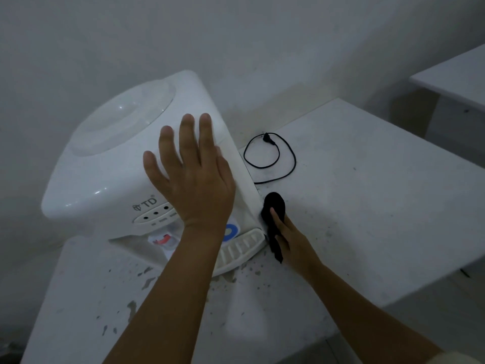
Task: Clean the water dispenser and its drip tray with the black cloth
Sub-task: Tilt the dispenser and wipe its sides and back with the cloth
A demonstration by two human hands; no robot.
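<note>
Head view: left hand (194,177) nearest, fingers spread flat on water dispenser (110,164) top, steadying; right hand (286,232) fingers hold black cloth (274,214) against dispenser's lower right side, beside drip tray (241,249); side wipe in hand, tray likely next

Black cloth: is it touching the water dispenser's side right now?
Touching. The head view shows the right hand pressing the black cloth against the lower right side edge of the water dispenser, with no gap visible between them.
</note>
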